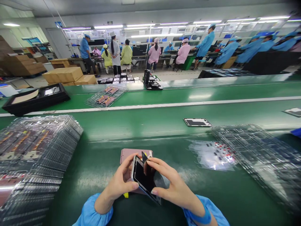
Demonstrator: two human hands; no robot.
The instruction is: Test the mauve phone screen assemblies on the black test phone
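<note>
My left hand (118,182) is wrapped around the edges of a smartphone (140,176), which is tilted with its dark screen facing up and to the right. Between the fingertips of my right hand (172,179) is a thin dark protective film (144,156), its corner standing up from the screen. The film's lower part extends over the phone's right side; how much still touches the glass is unclear. Beneath the phone lies a pink phone-sized panel (130,153), partly covered by my hands. A small yellow tab (126,195) shows below my left hand.
Stacked clear plastic trays (68,138) with phone parts stand left; more clear trays (254,147) lie right. Beside those is a pile of clear films (209,155). A phone housing (197,122) lies ahead on the green conveyor (141,122). Several people work at far benches.
</note>
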